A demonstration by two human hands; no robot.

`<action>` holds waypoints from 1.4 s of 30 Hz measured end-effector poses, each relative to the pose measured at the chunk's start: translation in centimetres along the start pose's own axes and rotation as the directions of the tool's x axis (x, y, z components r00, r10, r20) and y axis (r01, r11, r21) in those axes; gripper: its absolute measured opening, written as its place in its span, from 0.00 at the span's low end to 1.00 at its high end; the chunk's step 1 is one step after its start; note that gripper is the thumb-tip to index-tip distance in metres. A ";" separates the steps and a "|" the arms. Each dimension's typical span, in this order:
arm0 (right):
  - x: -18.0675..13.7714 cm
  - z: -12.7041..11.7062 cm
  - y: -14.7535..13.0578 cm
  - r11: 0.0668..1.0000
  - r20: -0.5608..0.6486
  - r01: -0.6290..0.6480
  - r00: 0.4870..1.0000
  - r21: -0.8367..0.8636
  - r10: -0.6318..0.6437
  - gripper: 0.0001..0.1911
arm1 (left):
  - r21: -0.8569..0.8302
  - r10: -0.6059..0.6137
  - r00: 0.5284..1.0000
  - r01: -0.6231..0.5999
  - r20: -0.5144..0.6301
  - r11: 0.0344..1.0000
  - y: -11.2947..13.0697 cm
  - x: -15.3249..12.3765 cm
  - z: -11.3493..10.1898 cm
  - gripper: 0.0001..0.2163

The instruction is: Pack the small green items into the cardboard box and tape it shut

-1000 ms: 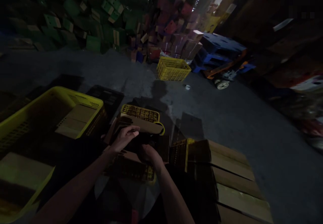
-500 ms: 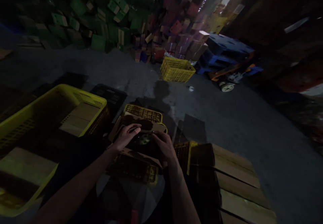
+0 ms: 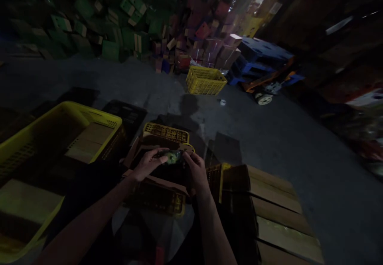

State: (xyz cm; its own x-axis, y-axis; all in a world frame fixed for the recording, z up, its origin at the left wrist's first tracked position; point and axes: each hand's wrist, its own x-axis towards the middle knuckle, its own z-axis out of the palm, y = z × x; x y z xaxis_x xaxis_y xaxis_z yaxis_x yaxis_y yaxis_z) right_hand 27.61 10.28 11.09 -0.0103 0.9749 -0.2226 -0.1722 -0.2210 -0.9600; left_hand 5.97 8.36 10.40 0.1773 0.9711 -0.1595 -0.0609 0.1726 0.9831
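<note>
Between my two hands is a small, shiny, greenish item in clear plastic [image 3: 171, 157]; its exact kind is too dark to tell. My left hand [image 3: 148, 163] grips its left end, thumb in front and fingers behind. At its right end, my right hand [image 3: 195, 166] pinches the plastic. Both hands are above an open cardboard box [image 3: 170, 183], whose inside is dark. The box rests on a yellow crate [image 3: 167, 132], which shows at the box's far and near sides.
A large yellow crate [image 3: 67, 107] with cardboard boxes inside stands at left. Several long cartons [image 3: 278, 209] are stacked at right. Farther off are another yellow crate [image 3: 206, 81], a roll of tape [image 3: 222, 102], blue pallets [image 3: 263, 53], a pallet jack [image 3: 266, 91] and heaped boxes [image 3: 110, 50].
The greenish plastic-wrapped item has come up out of the box's dark inside. My left hand has closed on it, where its fingers were stretched over the box before. The view has shifted slightly.
</note>
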 end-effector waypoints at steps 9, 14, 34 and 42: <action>-0.3 -0.2 -0.4 0.981 0.049 0.083 0.996 -0.173 -0.075 0.18 | 0.006 0.022 0.994 -0.022 -0.104 1.000 -0.2 0.0 -0.3 0.27; -0.6 0.5 -0.2 0.994 0.135 0.037 0.991 -0.102 -0.023 0.26 | 0.016 0.025 0.988 -0.023 -0.151 1.000 0.0 0.0 -0.5 0.28; -0.1 1.0 -0.6 0.996 0.118 0.059 0.992 -0.069 -0.050 0.25 | 0.091 0.118 0.993 -0.117 -0.014 0.989 2.1 -0.5 -1.1 0.35; -0.4 1.1 -0.3 0.998 0.030 -0.019 0.999 0.060 0.017 0.27 | 0.203 0.241 0.971 -0.234 -0.007 0.951 3.5 1.0 0.1 0.19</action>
State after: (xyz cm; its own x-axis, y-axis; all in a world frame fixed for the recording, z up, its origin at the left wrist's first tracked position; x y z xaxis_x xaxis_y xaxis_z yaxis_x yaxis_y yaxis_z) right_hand 26.56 9.99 11.65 -0.0429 0.9714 -0.2337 -0.2310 -0.2372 -0.9436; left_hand 6.04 9.87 13.65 0.1508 0.9852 0.0812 0.1000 -0.0969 0.9903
